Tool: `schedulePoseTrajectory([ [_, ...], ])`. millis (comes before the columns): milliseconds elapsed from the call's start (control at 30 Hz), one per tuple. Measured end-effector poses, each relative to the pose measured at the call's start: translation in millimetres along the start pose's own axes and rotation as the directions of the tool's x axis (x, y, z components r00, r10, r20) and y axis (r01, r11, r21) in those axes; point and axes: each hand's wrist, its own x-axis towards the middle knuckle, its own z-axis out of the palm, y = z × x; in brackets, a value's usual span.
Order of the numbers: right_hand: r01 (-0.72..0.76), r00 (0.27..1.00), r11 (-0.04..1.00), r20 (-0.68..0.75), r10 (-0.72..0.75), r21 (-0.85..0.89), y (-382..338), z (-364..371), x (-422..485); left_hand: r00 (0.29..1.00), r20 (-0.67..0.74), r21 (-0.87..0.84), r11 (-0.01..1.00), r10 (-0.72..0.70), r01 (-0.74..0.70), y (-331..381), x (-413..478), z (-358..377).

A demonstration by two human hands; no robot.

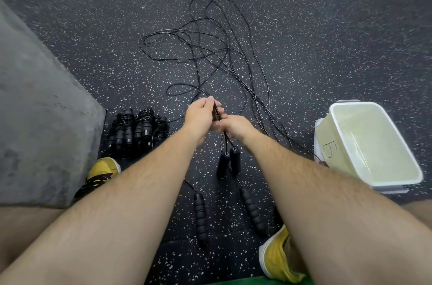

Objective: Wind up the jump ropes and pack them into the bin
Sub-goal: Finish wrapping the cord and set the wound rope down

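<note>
Mid-task, I'd say. Wound jump ropes (138,128) piled near left; bin (341,163) on the right, nothing packed. Left hand (201,114) and right hand (233,125) both clamped on a doubled cord (216,110), handles (235,158) dangling below. Another rope (201,214) untouched; loose cords (210,51) tangled far.

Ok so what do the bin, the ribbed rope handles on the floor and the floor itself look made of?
Bin: smooth, translucent milky plastic; light passes through its walls. Ribbed handles: matte black, probably foam or soft rubber, judging by the dull ridged surface. Floor: likely dark rubber gym matting, given the pale flecks throughout.
</note>
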Motion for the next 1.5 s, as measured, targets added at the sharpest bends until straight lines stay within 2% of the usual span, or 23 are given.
schedulePoseTrajectory([
  [67,0.072,0.997,0.997,0.004,-0.072,0.03,5,5,-1,1.0,-0.019,-0.017,1.0,0.01,-0.01,4,4,-1],
  [167,0.147,0.986,0.977,-0.062,-0.158,-0.154,6,11,6,0.998,-0.032,0.06,0.997,0.046,-0.044,0,9,-6],
  [233,0.151,0.985,0.969,-0.053,-0.164,-0.195,1,11,6,0.999,-0.026,0.015,1.0,0.021,-0.021,-1,13,-7],
  [300,0.15,0.988,0.967,0.072,-0.138,-0.206,-2,10,4,0.998,-0.035,-0.131,0.99,-0.057,0.052,6,15,-8],
  [400,0.068,0.952,0.951,0.306,0.029,-0.301,-12,9,-7,0.985,-0.075,-0.343,0.932,-0.153,0.118,30,22,-10],
  [467,0.05,0.929,0.918,0.355,0.102,-0.395,-19,7,-11,0.985,-0.091,-0.347,0.932,-0.147,0.107,48,20,-14],
  [500,0.043,0.937,0.917,0.336,0.101,-0.397,-26,6,-15,0.989,-0.075,-0.33,0.939,-0.128,0.096,56,16,-15],
  [533,0.044,0.957,0.943,0.284,0.054,-0.329,-35,3,-16,0.993,-0.047,-0.309,0.947,-0.108,0.089,64,10,-16],
  [567,0.03,0.974,0.986,0.228,0.007,-0.161,-47,0,-19,0.995,-0.006,-0.297,0.95,-0.1,0.093,72,0,-16],
  [600,0.01,0.983,0.997,0.185,-0.025,0.08,-63,-4,-23,0.995,0.04,-0.284,0.953,-0.093,0.1,78,-9,-16],
  [633,0.002,0.987,0.957,0.155,-0.05,0.29,-81,-8,-27,0.993,0.095,-0.265,0.959,-0.076,0.099,85,-21,-15],
  [667,0.009,0.991,0.914,0.118,-0.063,0.406,-99,-12,-30,0.987,0.152,-0.228,0.97,-0.053,0.088,90,-31,-13],
  [700,0.022,0.994,0.898,0.084,-0.066,0.439,-119,-17,-34,0.977,0.211,-0.183,0.981,-0.032,0.072,96,-43,-12],
  [833,0.087,0.996,0.954,0.0,-0.091,0.287,-181,-25,-58,0.941,0.337,-0.087,0.996,0.008,0.023,124,-76,-18],
  [933,0.101,0.994,0.989,0.019,-0.104,0.111,-207,-36,-78,0.926,0.377,-0.006,1.0,0.002,0.0,150,-91,-26],
  [1133,0.08,0.966,0.967,0.258,-0.016,-0.242,-231,-58,-111,0.958,0.278,0.108,0.993,-0.071,0.043,182,-100,-47],
  [1300,0.047,0.873,0.917,0.462,0.154,-0.395,-208,-65,-121,0.968,0.232,0.226,0.973,-0.099,0.046,185,-96,-37],
  [1400,0.05,0.84,0.893,0.502,0.204,-0.447,-196,-62,-118,0.988,0.132,0.12,0.991,-0.081,0.065,168,-93,-25],
  [1500,0.039,0.825,0.874,0.509,0.245,-0.484,-191,-63,-117,0.989,0.085,0.007,0.993,-0.121,0.121,148,-90,-16],
])
